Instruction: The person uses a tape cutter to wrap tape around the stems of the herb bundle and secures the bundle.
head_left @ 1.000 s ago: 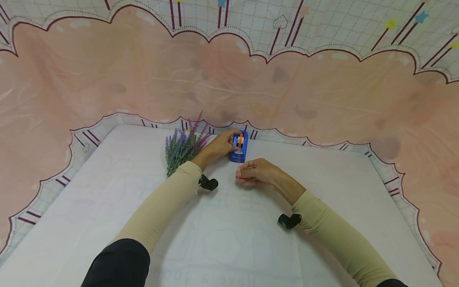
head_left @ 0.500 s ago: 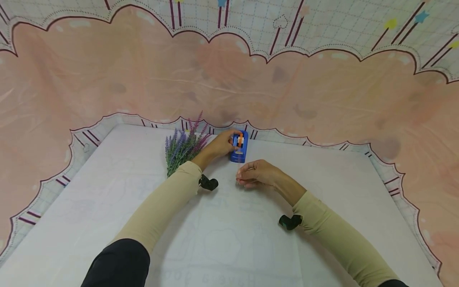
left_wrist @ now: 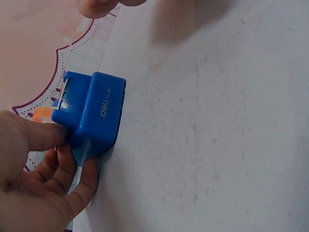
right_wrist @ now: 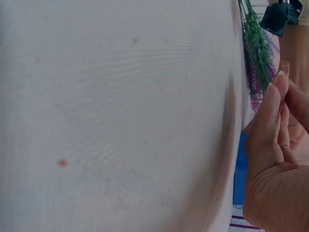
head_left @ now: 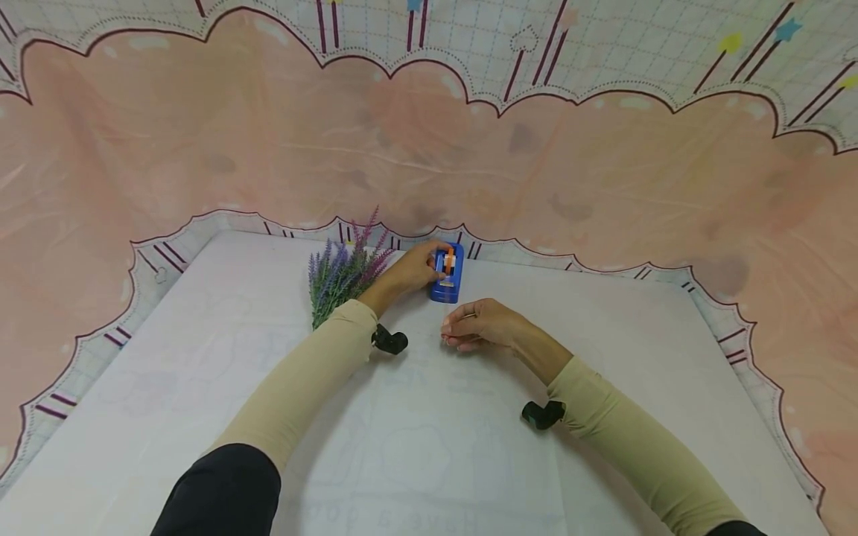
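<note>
At the far edge of the table, my left hand (head_left: 417,269) holds a blue tape dispenser (head_left: 447,274) by its side. In the left wrist view the thumb and fingers are curled against the blue dispenser (left_wrist: 99,111), whose toothed cutter and orange core show. My right hand (head_left: 485,324) is nearer to me and apart from the dispenser. Its thumb and forefinger meet in the right wrist view, where a small see-through strip of clear tape (right_wrist: 285,66) shows at the tips. Part of the dispenser (right_wrist: 239,169) lies behind that hand there.
A bunch of artificial lavender (head_left: 345,275) lies beside the left forearm, which covers its lower stems. A white sheet covers the table (head_left: 429,447). Beyond its back edge hangs a peach cloth (head_left: 415,156) with a scalloped border. Each wrist wears a small black camera (head_left: 390,341).
</note>
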Action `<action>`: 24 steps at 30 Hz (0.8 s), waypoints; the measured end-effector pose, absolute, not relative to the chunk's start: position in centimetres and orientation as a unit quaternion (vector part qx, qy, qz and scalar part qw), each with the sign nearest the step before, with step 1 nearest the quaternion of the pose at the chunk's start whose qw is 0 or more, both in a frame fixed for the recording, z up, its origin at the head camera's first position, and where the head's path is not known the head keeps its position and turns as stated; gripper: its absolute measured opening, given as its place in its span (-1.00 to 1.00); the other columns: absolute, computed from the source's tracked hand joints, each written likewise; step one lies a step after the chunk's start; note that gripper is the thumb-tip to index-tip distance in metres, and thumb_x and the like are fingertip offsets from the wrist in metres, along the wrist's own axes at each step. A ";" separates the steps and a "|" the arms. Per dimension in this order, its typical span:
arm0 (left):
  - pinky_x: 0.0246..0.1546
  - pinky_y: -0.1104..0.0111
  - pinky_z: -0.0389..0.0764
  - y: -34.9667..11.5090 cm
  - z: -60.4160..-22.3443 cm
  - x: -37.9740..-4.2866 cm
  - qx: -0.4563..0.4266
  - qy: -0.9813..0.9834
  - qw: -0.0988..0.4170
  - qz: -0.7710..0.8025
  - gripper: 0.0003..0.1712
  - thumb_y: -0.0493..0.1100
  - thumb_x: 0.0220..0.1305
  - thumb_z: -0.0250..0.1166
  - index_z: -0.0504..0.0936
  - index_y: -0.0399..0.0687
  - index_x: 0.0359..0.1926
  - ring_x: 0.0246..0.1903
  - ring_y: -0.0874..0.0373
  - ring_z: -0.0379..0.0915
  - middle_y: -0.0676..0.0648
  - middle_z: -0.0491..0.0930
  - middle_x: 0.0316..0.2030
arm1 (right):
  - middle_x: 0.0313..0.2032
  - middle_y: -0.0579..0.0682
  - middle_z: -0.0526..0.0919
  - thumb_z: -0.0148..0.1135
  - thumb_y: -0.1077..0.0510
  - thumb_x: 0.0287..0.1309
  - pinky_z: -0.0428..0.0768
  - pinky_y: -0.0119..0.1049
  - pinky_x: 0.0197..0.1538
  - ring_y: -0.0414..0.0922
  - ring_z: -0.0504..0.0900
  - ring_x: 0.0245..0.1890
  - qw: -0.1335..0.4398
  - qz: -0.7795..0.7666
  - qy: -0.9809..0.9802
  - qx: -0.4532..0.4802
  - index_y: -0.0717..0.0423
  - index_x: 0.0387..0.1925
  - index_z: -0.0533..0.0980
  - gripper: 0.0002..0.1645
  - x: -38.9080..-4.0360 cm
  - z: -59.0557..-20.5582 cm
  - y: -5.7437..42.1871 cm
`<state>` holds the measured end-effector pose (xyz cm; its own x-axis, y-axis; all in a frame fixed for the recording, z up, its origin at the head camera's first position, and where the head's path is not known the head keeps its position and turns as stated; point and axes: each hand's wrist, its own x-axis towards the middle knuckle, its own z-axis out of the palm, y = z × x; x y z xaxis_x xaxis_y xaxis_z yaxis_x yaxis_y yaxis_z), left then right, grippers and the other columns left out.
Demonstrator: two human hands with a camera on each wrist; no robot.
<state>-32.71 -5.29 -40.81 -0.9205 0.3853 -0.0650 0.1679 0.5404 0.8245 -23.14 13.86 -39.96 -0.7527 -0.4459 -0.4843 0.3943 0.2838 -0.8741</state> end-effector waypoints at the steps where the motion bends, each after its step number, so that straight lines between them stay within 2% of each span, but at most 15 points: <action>1: -0.26 0.29 0.34 -5.3 -40.8 -32.7 0.159 0.870 0.120 0.452 -0.29 -0.39 0.35 0.29 0.35 -0.02 0.47 -0.36 0.09 0.27 -0.10 0.40 -0.33 | -0.26 0.05 0.78 0.36 0.23 0.29 0.72 -0.33 -0.19 -0.19 0.73 -0.32 0.351 -0.597 0.721 -0.018 0.26 -0.08 0.60 -0.77 -23.1 -40.0 13.9; 12: -0.23 0.26 0.38 -5.1 -40.7 -32.6 0.152 0.870 0.120 0.454 -0.30 -0.40 0.35 0.29 0.36 0.00 0.46 -0.31 0.06 0.30 -0.12 0.41 -0.29 | -0.25 0.04 0.79 0.37 0.20 0.29 0.72 -0.31 -0.15 -0.19 0.73 -0.32 0.356 -0.582 0.731 -0.027 0.23 -0.09 0.61 -0.78 -23.1 -39.9 13.9; 24: -0.18 0.24 0.38 -5.3 -40.9 -32.8 0.153 0.875 0.121 0.442 -0.29 -0.37 0.37 0.29 0.34 0.05 0.48 -0.27 0.05 0.32 -0.11 0.41 -0.27 | -0.29 0.04 0.78 0.36 0.22 0.28 0.71 -0.35 -0.21 -0.19 0.72 -0.36 0.361 -0.576 0.733 -0.023 0.23 -0.12 0.61 -0.81 -22.8 -39.9 13.8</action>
